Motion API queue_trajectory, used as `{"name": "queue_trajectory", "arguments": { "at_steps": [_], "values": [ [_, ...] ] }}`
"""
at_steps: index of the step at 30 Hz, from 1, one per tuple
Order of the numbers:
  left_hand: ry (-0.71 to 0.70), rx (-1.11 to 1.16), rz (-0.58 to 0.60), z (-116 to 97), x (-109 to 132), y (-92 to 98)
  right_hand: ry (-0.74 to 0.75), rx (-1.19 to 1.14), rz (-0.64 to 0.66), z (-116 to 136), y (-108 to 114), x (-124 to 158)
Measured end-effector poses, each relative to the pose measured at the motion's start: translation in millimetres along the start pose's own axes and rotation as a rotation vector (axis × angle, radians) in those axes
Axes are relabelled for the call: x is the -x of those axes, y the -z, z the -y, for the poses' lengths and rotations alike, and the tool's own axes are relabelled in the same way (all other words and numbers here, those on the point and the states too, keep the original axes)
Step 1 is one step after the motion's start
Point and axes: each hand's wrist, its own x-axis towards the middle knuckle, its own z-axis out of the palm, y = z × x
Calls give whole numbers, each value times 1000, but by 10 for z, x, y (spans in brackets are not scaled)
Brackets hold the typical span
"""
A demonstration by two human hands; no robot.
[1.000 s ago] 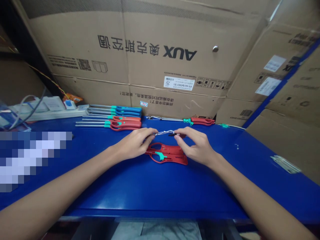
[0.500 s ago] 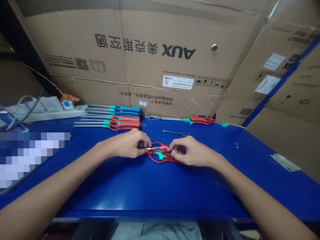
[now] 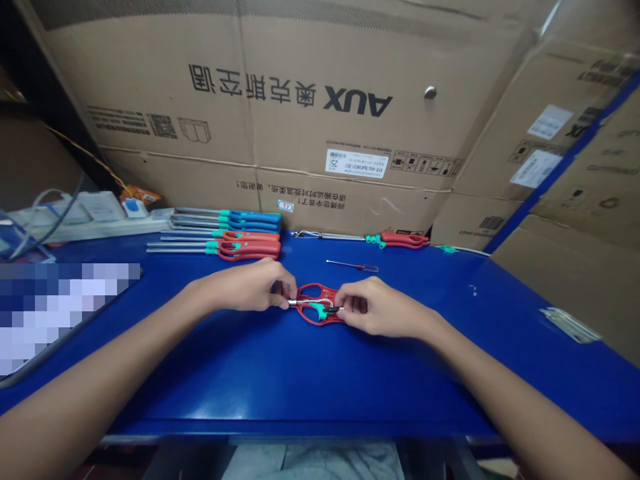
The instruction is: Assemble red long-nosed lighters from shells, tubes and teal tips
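Note:
Two red plastic handle shells lie side by side on the blue table between my hands, with a green trigger in the nearer one. My left hand pinches the metal end of a thin part at the shells' left end. A white wire runs from there over the shells. The fingers of my right hand are closed on a small black piece above the right part of the shells. A screwdriver rests behind my hands.
Several blue and red lighters lie stacked at the back left, near a power strip. Red handles with rods lie by the cardboard wall. Clear-wrapped thin pieces are on the right.
The metal end and black piece have dropped slightly toward the shells. My left fingers have shifted a little left, and my right hand has moved slightly left and nearer me.

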Motion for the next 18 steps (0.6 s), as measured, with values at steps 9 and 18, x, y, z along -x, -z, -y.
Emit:
{"name": "queue_trajectory", "arguments": {
  "at_steps": [9,18],
  "values": [
    [-8,-66,18,-14,-12,-10,-10,11,18,5,10,2],
    [-15,-108,20,-53,-33,-12,-13,21,47,-25,9,13]
  ]
}}
